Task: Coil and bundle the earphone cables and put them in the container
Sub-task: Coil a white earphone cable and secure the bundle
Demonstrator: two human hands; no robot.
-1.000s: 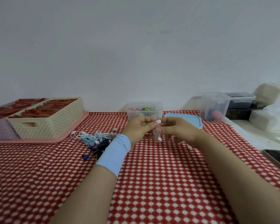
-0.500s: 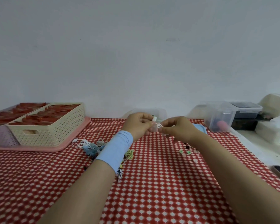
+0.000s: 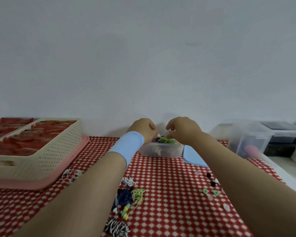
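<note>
Cream basket (image 3: 58, 151) sits on pink tray (image 3: 24, 184), clear box (image 3: 246, 139) far right

Left hand (image 3: 144, 129) and right hand (image 3: 183, 130) have reached forward over the container (image 3: 161, 152).

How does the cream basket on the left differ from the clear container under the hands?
The cream basket is opaque with perforated walls; the clear container is see-through and smooth-walled. The basket is far bigger than the container. The basket stands on a pink tray, the container directly on the checked cloth. The basket holds red items, the container coiled cables, a green one on top. Both are open-topped.
</note>
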